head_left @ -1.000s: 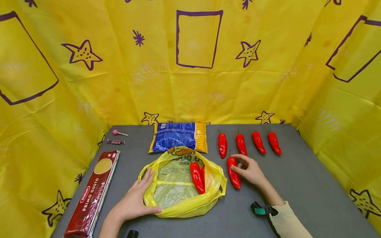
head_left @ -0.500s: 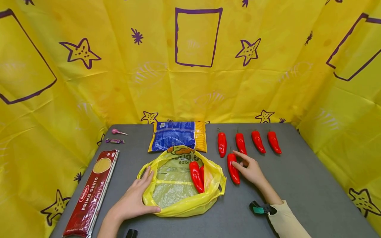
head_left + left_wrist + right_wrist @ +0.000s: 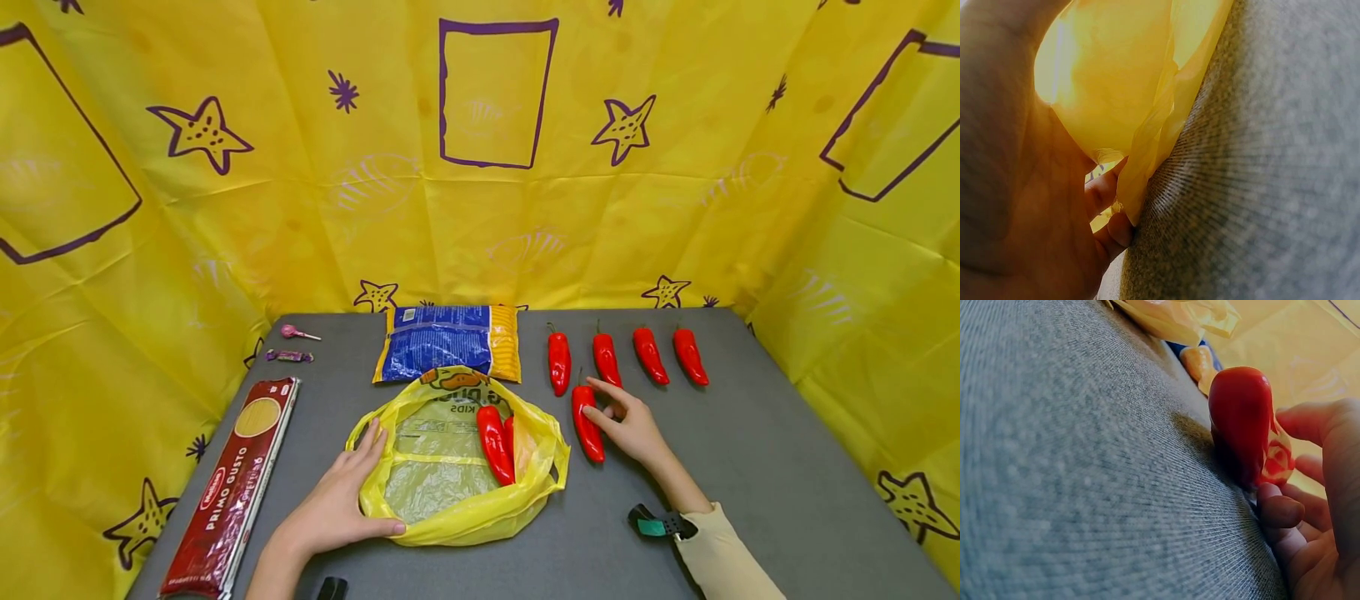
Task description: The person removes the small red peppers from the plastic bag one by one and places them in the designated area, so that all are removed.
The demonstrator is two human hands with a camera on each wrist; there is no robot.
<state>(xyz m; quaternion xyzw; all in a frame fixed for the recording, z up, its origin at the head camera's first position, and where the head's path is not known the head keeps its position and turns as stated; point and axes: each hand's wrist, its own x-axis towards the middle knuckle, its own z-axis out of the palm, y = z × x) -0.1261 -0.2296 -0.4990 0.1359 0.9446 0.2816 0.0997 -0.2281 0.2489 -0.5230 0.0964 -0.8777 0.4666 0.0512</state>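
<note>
A yellow plastic bag (image 3: 480, 529) lies mouth-up in the middle of the table, two red peppers (image 3: 495, 446) showing inside it. My left hand (image 3: 341, 500) rests against the bag's left side, with thumb and fingers spread along the rim. The left wrist view has the yellow film next to the palm. Right of the bag another red pepper (image 3: 588, 433) lies on the table. My right hand (image 3: 630, 427) is at its right side, the thumb touching it and the index finger near its stem. In the right wrist view this pepper (image 3: 1240, 406) stands close to the relaxed fingers.
Several red peppers (image 3: 649, 357) lie in a row at the back right. Behind the bag is a blue and yellow packet (image 3: 442, 342). A red spaghetti pack (image 3: 232, 483), a wrapped candy (image 3: 289, 356) and a pink lollipop (image 3: 289, 331) lie at the left. Yellow cloth walls (image 3: 480, 233) surround the table.
Over the past second the pepper by my right hand has shifted slightly away from me, and that hand moved with it. My left hand and the bag have stayed in place.
</note>
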